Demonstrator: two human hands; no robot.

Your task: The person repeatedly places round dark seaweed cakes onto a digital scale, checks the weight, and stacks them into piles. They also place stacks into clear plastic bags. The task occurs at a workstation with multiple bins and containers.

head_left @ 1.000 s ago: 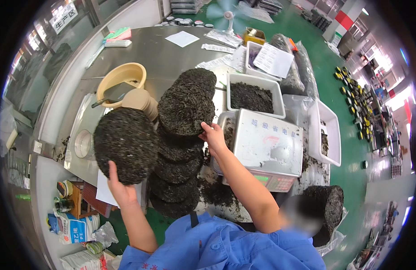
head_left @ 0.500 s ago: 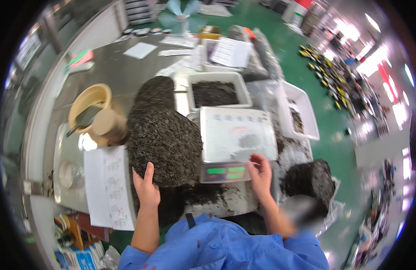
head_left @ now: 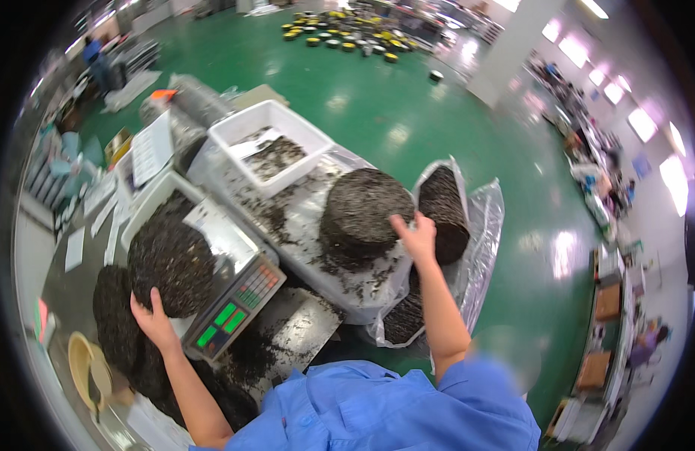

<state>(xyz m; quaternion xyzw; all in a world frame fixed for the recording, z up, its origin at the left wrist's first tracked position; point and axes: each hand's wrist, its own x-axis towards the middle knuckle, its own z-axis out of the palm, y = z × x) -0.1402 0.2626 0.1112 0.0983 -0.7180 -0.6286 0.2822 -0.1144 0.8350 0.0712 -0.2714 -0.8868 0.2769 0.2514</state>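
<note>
A dark, rough, round cake of flaky dried stuff, like seaweed (head_left: 171,259), is in my left hand (head_left: 156,325), thumb on top and fingers at its near edge. It lies over the left part of a digital scale (head_left: 238,304) with green displays. To the right, my right hand (head_left: 417,239) grips the edge of a stack of similar round cakes (head_left: 362,214), its thumb over the rim; the fingertips are partly hidden. The stack sits on a plastic-covered surface. More dark cakes (head_left: 118,316) are piled left of the scale.
A white tub with loose flakes (head_left: 276,184) stands beyond the stack. Wrapped rolls of dark cakes (head_left: 444,218) lie in clear plastic at the right. Dark crumbs cover the metal table (head_left: 306,323). A yellow basin (head_left: 80,364) stands at the left, and green floor (head_left: 505,195) lies beyond.
My view has swung right. The right hand has left the scale's front for the stack of cakes at the right. My left hand stays on a dark cake, which now overlaps the scale.
</note>
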